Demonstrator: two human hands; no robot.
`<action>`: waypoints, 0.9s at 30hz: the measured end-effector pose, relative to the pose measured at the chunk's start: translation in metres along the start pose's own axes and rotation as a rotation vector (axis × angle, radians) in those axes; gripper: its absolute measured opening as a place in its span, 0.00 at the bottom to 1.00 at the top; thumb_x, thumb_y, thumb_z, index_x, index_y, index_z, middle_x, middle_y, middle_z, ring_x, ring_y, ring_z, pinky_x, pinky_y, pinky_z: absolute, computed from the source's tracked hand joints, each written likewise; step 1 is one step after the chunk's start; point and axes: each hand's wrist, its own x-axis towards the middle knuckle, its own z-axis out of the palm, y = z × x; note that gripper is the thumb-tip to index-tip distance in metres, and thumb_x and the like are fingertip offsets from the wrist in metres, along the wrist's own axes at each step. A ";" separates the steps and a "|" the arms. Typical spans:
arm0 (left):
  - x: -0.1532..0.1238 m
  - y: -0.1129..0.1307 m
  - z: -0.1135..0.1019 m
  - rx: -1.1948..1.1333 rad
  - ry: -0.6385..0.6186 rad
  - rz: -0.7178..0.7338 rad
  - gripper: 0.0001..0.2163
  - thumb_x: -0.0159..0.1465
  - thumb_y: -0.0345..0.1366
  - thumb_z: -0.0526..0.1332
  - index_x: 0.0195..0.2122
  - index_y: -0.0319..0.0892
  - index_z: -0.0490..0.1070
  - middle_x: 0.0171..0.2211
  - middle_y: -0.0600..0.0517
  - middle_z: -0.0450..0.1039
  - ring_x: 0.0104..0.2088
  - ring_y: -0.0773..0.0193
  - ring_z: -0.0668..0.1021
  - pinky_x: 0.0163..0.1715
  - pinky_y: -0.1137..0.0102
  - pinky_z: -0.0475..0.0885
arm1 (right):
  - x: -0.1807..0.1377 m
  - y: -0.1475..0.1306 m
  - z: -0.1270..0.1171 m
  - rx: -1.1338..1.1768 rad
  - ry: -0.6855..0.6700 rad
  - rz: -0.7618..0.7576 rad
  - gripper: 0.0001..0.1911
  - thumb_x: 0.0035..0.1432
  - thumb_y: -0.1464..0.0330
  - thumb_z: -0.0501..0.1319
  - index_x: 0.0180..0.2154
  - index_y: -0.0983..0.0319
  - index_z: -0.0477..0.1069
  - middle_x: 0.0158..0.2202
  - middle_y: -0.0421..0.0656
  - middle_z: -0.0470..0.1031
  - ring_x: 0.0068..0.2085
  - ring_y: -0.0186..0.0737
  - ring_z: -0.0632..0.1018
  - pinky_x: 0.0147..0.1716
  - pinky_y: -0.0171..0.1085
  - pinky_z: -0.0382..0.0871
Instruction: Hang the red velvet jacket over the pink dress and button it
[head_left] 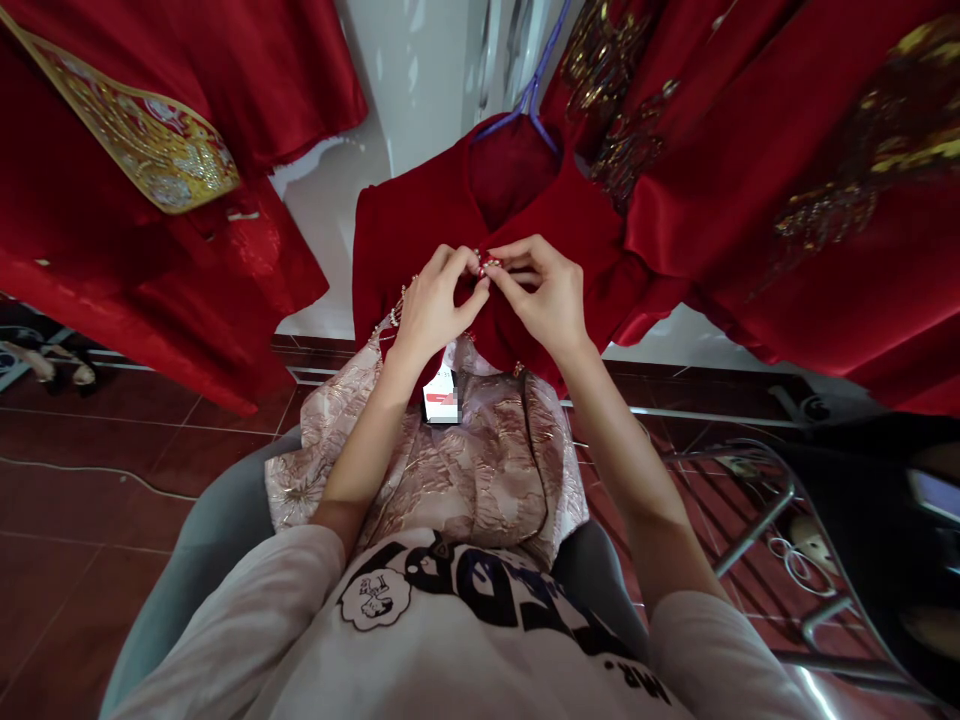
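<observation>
Largest first: red satin garments (765, 130) hang on both sides. Slick and loose; likely to swing if brushed.

Red velvety-looking garment (435, 215): directly in front of the person, on a blue hanger (529, 100), its lower part meeting the lap. Judged light to moderate in weight, soft, with no stiffness of its own; probably gives under a pull instead of resisting. Best held by a gathered fold close to the working spot, so the hanger does not take the strain.

Brocade cloth (480, 460): spread over the lap, creased, metallic sheen. Judged crisper than the red fabric; raised threads could snag.

Left hand (439, 305) and right hand (551, 295): both at the garment's front below the neckline. Grip narrow on each side, thumb and fingertips pinched on one small beaded piece.

Phone (441, 400): lit, on the brocade below the hands. Smooth, may slide.

Beaded piece (490, 263): smallest item, between the fingertips. Judged very light, hard, slippery, fragile at its threading; take by the edges, without squeezing. Attachment to the cloth: cannot tell, fingers cover it.
</observation>
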 end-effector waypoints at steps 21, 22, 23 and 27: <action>0.040 0.006 -0.020 0.164 -0.277 0.185 0.07 0.66 0.25 0.61 0.34 0.43 0.73 0.34 0.49 0.74 0.37 0.55 0.80 0.43 0.63 0.74 | 0.016 0.012 -0.012 0.049 -0.058 -0.024 0.15 0.58 0.61 0.72 0.46 0.55 0.75 0.39 0.41 0.77 0.43 0.42 0.82 0.47 0.46 0.86; 0.042 0.007 -0.018 0.148 -0.280 0.167 0.07 0.66 0.24 0.61 0.34 0.43 0.74 0.34 0.49 0.75 0.37 0.55 0.81 0.44 0.63 0.74 | 0.019 0.014 -0.012 0.038 -0.058 -0.030 0.17 0.57 0.61 0.72 0.47 0.55 0.74 0.39 0.40 0.76 0.42 0.41 0.82 0.46 0.45 0.86; 0.044 0.008 -0.016 0.130 -0.275 0.140 0.07 0.66 0.25 0.62 0.34 0.43 0.74 0.34 0.49 0.75 0.37 0.55 0.81 0.45 0.62 0.74 | 0.020 0.017 -0.010 0.026 -0.053 -0.034 0.18 0.57 0.60 0.72 0.47 0.55 0.73 0.39 0.40 0.76 0.42 0.40 0.81 0.44 0.44 0.85; 0.039 0.013 -0.003 0.062 -0.198 -0.013 0.06 0.68 0.26 0.62 0.35 0.42 0.75 0.35 0.49 0.77 0.40 0.56 0.82 0.47 0.63 0.75 | 0.010 0.032 0.010 0.046 0.070 0.013 0.22 0.58 0.59 0.68 0.51 0.55 0.67 0.44 0.41 0.74 0.42 0.37 0.79 0.40 0.39 0.82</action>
